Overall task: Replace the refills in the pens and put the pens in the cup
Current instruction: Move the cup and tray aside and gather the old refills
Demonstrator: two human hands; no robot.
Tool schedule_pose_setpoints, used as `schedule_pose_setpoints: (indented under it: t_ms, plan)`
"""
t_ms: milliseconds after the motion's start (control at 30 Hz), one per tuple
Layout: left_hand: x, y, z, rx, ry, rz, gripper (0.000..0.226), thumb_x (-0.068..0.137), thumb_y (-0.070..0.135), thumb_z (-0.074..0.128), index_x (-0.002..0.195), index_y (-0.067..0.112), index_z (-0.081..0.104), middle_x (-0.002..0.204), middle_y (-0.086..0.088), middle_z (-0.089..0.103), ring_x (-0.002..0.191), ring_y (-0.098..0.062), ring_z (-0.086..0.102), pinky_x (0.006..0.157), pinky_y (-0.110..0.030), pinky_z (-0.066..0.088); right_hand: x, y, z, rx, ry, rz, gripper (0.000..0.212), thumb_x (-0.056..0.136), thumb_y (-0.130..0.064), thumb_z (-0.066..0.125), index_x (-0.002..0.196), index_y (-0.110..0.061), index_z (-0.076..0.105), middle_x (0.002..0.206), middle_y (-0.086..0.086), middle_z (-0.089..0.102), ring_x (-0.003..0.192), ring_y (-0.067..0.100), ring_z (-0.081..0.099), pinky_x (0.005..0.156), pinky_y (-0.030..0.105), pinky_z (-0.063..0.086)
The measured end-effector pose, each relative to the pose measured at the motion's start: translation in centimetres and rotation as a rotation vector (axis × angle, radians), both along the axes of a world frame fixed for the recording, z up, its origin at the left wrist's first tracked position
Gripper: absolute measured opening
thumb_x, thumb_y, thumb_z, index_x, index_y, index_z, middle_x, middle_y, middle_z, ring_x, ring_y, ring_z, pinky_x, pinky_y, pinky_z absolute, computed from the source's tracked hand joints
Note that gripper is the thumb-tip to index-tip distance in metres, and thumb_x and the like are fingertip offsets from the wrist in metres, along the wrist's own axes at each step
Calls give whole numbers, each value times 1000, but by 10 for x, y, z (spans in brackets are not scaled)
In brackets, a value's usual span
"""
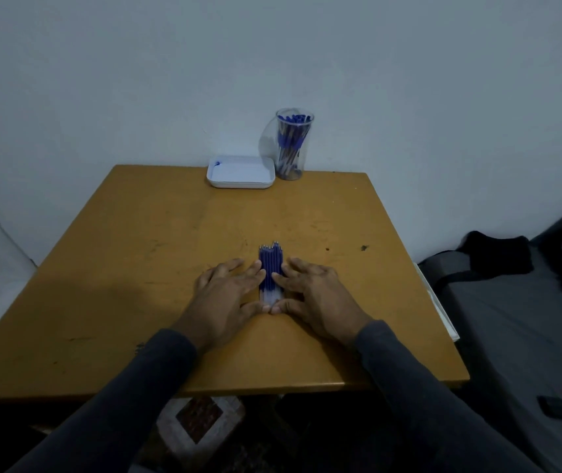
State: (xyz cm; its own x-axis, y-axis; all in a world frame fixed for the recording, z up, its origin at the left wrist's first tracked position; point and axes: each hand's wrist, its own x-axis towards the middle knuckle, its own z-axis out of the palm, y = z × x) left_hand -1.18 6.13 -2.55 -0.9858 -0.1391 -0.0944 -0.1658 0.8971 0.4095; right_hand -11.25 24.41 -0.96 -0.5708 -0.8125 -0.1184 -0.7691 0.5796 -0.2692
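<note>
— Where are the refills found?

— At the worktop's middle, slightly toward 6 o'clock, laid side by side in a flat row with the metal tips pointed to 12 o'clock. The blue ink parts lie far, the clear ends near.

— How are the hands placed?

— The left hand is set at 9 o'clock of the row, the right hand at 3 o'clock. The fingers are spread and nearly straight, pressed against the row's sides; the thumbs are met at the clear ends. Nothing is gripped; the row is only hemmed in.

— What should be minded in this step?

— It is judged that the row is being squared up. Even pressure from both sides would be wanted, kept low against the worktop, so that no refill is rolled over its neighbour. One or two tips at 12 o'clock are seen to stick out; they could be nudged level.

— And the cup?

— It is stood at the far edge, at 12 o'clock, well apart from the hands, with capped blue pens held upright inside. A white tray is set just beside it, at its 9 o'clock, with a small blue item in one corner.
</note>
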Motion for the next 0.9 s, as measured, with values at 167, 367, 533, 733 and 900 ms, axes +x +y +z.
schedule_pose_setpoints:
  t_ms: [167,367,533,733,900]
  plan:
    - [-5,-38,-1,-10,-2,23,65,100,51,51,157,35,26,165,23,12,152,-4,4,122,-39,2,-12,-41,-4,-17,6,37,70,98,-58,51,158,-26,35,168,-2,25,157,13,13,125,39,15]
    - [-21,-79,-3,12,32,39,64,100,50,52,157,33,28,165,22,16,152,-4,6,123,-41,3,-31,-85,-3,-13,3,57,70,98,-58,51,158,-25,34,168,0,26,156,16,15,125,42,17]
    - [-43,-103,-2,31,47,54,63,100,47,54,156,31,30,164,22,19,151,-4,9,123,-38,5,-56,-112,-4,-27,-8,44,69,97,-58,53,157,-27,36,168,-2,26,156,14,15,126,41,17]
    - [-75,-123,-1,39,44,59,63,100,47,54,156,32,29,164,21,20,151,-4,10,124,-40,8,-89,-133,-3,-6,-17,35,69,98,-57,53,157,-28,35,168,-2,26,156,16,17,126,43,19]
    - [-96,-129,-1,24,38,60,64,100,47,53,157,32,28,165,20,20,151,-6,10,125,-39,9,-107,-139,-2,-20,-17,25,69,97,-56,54,157,-26,36,167,-1,28,155,16,18,125,42,21]
